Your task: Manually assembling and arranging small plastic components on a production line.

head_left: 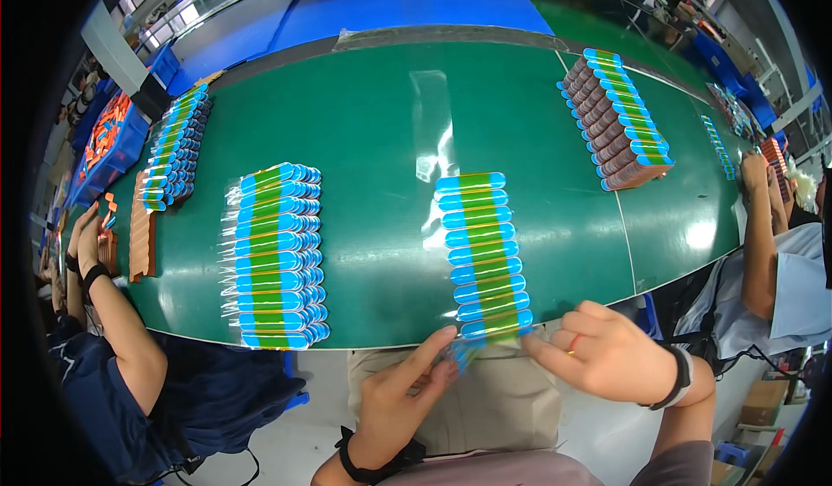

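Directly before me lies a column of flat blue-and-green strips with rounded ends, overlapping one another. At its near end, a blurred blue-and-green strip hangs tilted over the table edge. My left hand pinches that strip's left end between thumb and index finger. My right hand, with a ring on it, is closed, its fingertips at the strip's right end by the column's near corner; motion blur softens the grip there. To the left, a thicker block of the same strips has clear film sticking out of its left side.
A tall stack of strips stands at the far right, another stack at the far left. Clear film lies on the green table. A blue bin holds orange pieces. Co-workers' arms reach in from both sides.
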The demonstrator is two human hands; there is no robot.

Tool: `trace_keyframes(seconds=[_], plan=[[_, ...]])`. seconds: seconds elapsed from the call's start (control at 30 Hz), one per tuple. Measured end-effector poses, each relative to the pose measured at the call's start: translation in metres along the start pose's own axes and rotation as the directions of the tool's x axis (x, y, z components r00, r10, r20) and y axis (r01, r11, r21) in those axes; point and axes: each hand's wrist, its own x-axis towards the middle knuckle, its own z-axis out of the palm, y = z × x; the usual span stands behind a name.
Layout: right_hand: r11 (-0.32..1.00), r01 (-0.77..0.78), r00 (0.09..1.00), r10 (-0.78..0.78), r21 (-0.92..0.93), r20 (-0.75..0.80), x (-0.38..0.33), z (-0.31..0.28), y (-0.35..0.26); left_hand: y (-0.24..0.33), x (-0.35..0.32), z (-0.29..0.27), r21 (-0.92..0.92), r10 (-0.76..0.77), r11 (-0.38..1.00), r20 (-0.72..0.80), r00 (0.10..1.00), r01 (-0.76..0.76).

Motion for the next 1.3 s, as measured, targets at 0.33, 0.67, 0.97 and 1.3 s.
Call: trace_keyframes(seconds=[0.33,0.67,0.97,1.3], plan=[[0.804,-0.242,0.901,0.394,0.543,-0.182,0.025,0.025,0.026,0.006,0.005,-0.008,0.393,0.395,0.843,0.013,0.919,-0.368],[0.871,-0.347,0.820,0.462,0.348,-0.338,0.024,0.042,0.041,0.050,-0.007,-0.065,0.356,0.330,0.865,0.129,0.935,-0.354],[0.836,-0.332,0.818,0.486,0.437,-0.308,0.014,0.040,0.044,0.078,0.048,-0.185,0.548,0.579,0.699,-0.057,0.813,-0.459],[0.840,-0.291,0.826,0.462,0.458,-0.323,0.013,0.040,0.043,0.063,0.121,-0.211,0.490,0.192,0.864,-0.115,0.975,-0.112]])
